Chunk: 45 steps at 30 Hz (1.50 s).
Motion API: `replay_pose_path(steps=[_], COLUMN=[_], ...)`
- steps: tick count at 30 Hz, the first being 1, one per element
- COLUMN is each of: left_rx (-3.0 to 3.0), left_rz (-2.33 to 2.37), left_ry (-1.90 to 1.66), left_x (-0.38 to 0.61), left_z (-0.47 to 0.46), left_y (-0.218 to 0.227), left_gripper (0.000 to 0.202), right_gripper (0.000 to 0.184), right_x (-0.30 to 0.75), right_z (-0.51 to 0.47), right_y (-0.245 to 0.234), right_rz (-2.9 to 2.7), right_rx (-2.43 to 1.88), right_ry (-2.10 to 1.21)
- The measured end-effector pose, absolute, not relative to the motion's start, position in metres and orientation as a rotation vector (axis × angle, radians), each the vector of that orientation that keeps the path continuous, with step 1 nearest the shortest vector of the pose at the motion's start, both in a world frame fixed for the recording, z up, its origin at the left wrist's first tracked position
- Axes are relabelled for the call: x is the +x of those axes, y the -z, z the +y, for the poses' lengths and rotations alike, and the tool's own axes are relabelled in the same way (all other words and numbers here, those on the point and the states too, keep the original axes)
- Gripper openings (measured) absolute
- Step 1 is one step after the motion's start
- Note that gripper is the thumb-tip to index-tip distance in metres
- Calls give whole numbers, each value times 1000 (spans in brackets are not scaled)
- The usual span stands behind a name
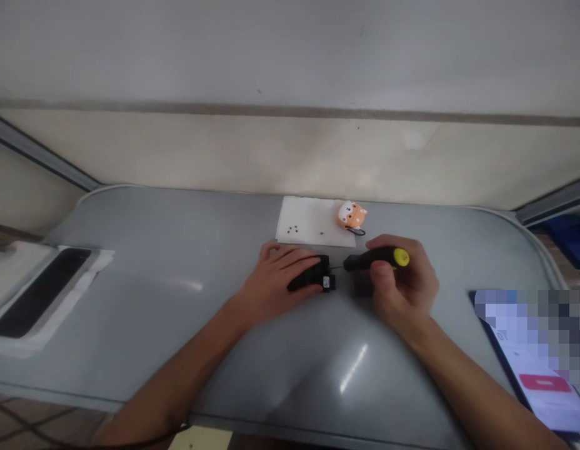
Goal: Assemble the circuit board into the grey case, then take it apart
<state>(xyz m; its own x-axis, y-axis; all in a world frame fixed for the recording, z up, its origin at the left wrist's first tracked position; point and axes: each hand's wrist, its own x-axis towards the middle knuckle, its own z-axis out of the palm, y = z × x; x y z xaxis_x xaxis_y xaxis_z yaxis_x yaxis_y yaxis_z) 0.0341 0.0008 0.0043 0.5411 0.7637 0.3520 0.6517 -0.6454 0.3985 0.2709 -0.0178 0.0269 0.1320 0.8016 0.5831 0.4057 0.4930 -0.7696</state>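
Observation:
My left hand (283, 275) is closed around a small black device (311, 275) lying on the grey table, and a little white label shows on its right end. In my right hand (407, 281) is a screwdriver (377, 256) with a black handle and a yellow end cap. Its thin shaft points left and reaches the device's right end; whether the tip sits in a screw is too small to tell. Just below the screwdriver, partly hidden by my right thumb, a dark block-like piece (362, 284) rests on the table.
Several tiny dark screws (293, 229) lie on a white paper sheet (309, 215) behind my hands. An orange animal-shaped case (350, 215) stands on its right corner. A black phone (41, 290) lies at the left, a lit tablet (529, 362) at the right. A wall rises behind the table (177, 250).

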Motion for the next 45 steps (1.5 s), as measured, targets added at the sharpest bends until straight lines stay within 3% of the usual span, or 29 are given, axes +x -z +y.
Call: replay_pose_path(steps=[28, 45], left_rx=[2608, 2632], left_rz=[1205, 1205], left_ry=[-710, -699], left_x=[34, 35], left_z=[1, 3], left_y=[-3, -1], left_gripper=[32, 20], right_gripper=[15, 13], right_x=[267, 270], right_z=[-11, 17], right_y=[-35, -82], right_rz=[-1549, -1894], right_rx=[-1169, -878], right_ry=[-514, -1093])
